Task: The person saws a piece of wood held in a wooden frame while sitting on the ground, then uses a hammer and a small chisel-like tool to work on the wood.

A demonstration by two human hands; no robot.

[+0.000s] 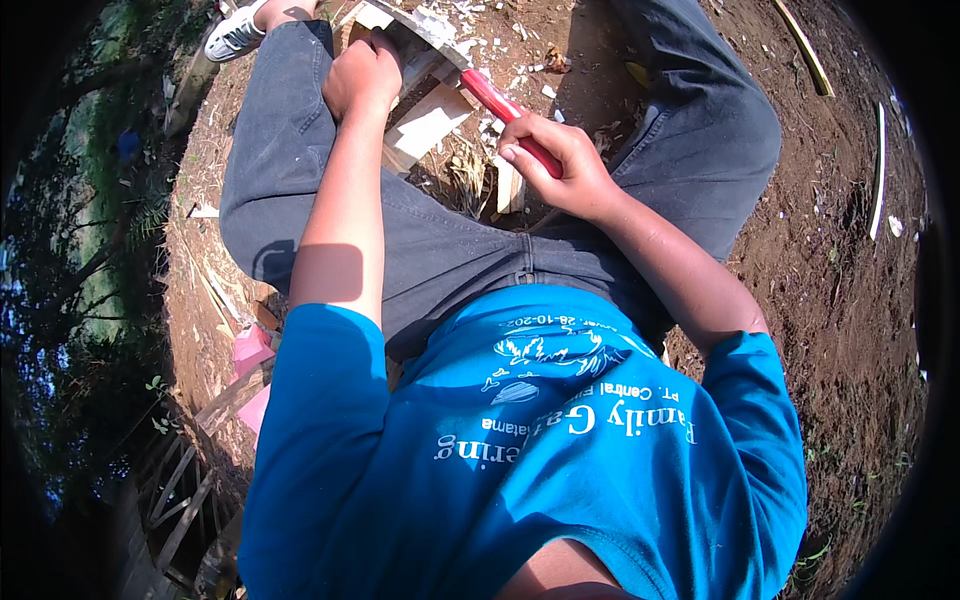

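Observation:
My right hand (560, 165) is wrapped round the red handle of a long-bladed knife (490, 95), perhaps a machete. Its grey blade slants away to the upper left and runs out at the top edge of the view. Left of the blade, near my left knee, my left hand (362, 78) is closed in a fist. What it grips is hidden by the fingers; pale wood shows just beyond it. Below the blade, a flat pale piece of wood (432, 122) lies between my legs. A smaller wood piece (510, 188) sits under my right hand.
White wood chips (497, 50) litter the brown soil between my spread legs. Long thin wood strips (805, 50) lie on the ground to the right. A pink object (252, 347) and wooden slats (180, 500) are at the left, beside dark greenery (90, 200).

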